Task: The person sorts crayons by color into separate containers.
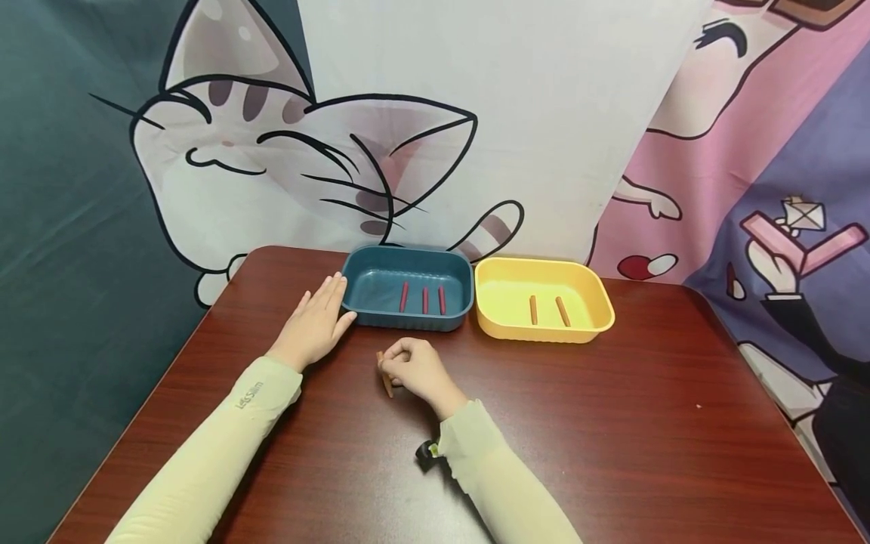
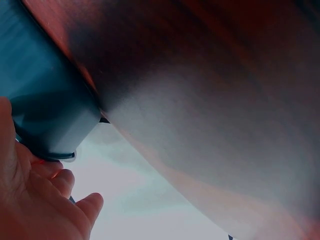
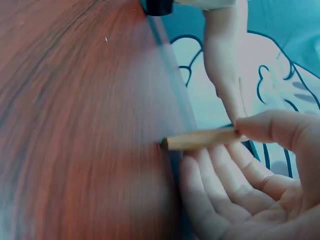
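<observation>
My right hand (image 1: 419, 372) pinches a short light-brown stick (image 1: 387, 384) between thumb and fingers, just above the table in front of the blue tray. In the right wrist view the stick (image 3: 202, 139) lies across the fingers under the thumb tip, its dark end pointing away from the palm. With fingers straight, my left hand (image 1: 311, 321) rests against the left end of the blue tray (image 1: 408, 321). Three red sticks (image 1: 425, 301) lie in that tray. To its right, a yellow tray (image 1: 537, 332) holds two brown sticks (image 1: 563, 311).
Both trays stand side by side near the back edge of the dark red-brown wooden table (image 1: 646, 423). A cartoon-printed cloth (image 1: 557, 136) hangs behind it. A small black device (image 1: 427, 456) sits at my right wrist.
</observation>
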### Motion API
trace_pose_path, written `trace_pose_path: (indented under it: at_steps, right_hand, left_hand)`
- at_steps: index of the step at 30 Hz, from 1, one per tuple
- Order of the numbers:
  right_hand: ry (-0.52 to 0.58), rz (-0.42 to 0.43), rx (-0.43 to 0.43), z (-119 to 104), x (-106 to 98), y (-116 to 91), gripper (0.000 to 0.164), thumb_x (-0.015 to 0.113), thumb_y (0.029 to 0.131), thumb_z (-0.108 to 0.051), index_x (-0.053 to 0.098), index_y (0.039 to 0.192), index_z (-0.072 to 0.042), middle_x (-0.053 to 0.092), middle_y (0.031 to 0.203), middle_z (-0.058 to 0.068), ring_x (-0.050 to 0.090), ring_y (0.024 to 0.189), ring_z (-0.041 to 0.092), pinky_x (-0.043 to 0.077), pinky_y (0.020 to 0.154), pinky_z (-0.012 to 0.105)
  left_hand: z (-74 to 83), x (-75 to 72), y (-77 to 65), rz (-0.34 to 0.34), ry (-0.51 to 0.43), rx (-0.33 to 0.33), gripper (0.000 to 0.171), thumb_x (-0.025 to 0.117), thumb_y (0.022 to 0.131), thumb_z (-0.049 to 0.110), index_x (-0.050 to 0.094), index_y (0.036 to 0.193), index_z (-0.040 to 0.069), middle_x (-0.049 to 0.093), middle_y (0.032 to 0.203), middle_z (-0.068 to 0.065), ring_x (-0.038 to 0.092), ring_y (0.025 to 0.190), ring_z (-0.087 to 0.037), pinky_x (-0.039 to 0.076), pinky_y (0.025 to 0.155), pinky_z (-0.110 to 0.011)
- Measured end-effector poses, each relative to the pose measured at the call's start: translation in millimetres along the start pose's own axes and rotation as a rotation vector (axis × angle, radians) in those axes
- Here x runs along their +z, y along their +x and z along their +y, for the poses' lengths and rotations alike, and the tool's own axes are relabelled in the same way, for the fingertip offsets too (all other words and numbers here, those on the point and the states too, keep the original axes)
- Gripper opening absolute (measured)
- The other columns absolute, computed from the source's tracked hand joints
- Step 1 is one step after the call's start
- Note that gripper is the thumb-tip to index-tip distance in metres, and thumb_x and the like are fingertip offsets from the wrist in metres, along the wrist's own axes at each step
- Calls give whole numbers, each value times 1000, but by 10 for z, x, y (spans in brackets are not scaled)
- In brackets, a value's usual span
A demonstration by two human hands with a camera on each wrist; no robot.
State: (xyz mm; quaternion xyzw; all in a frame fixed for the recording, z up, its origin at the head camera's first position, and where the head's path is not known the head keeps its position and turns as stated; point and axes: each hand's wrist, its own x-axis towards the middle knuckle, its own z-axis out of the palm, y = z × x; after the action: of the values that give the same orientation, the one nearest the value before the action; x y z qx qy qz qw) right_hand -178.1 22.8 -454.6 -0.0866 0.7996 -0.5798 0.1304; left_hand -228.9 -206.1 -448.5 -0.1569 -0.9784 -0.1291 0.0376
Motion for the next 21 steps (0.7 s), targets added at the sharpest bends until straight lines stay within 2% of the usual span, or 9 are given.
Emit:
trace_pose_path:
  at_steps: [4, 9, 12, 16, 21]
  right_hand:
    - [209, -50, 31, 47, -102, -33, 11, 69, 88, -5, 68, 95, 4, 70, 78, 7, 67, 66, 11, 61, 68, 33]
    - [378, -116, 31, 112, -284, -73, 28, 67, 93, -4, 64, 113, 15, 73, 96, 22, 70, 73, 15, 62, 71, 36]
    - [437, -146, 21, 132, -416, -103, 35, 66, 95, -4, 60, 121, 19, 72, 99, 23, 71, 78, 18, 61, 71, 35]
    - [474, -172, -9, 138, -599, -157, 39, 62, 98, -6, 55, 125, 21, 70, 95, 14, 71, 84, 24, 61, 74, 36]
    - [482, -156, -41, 121, -809, -211, 38, 60, 100, -7, 53, 125, 20, 68, 94, 11, 70, 83, 22, 61, 78, 37]
  left_hand:
    - [16, -11, -1, -9, -10, -8, 72, 44, 108, 39, 16, 160, -3, 14, 168, -19, 12, 155, -34, 14, 121, -59]
    - [35, -22, -1, -15, -21, -9, 72, 44, 109, 37, 16, 160, -4, 13, 168, -19, 12, 155, -35, 13, 122, -59]
    - [34, -22, 2, -11, -16, -4, 71, 44, 109, 38, 17, 160, -4, 13, 168, -19, 13, 155, -36, 13, 121, -59]
    - [27, -23, 0, -13, -10, -2, 72, 44, 109, 38, 17, 160, -4, 13, 168, -19, 13, 155, -36, 15, 121, -60]
    - [27, -32, -12, -18, -21, -3, 72, 44, 109, 38, 16, 160, -4, 13, 168, -19, 11, 155, -35, 13, 121, -59]
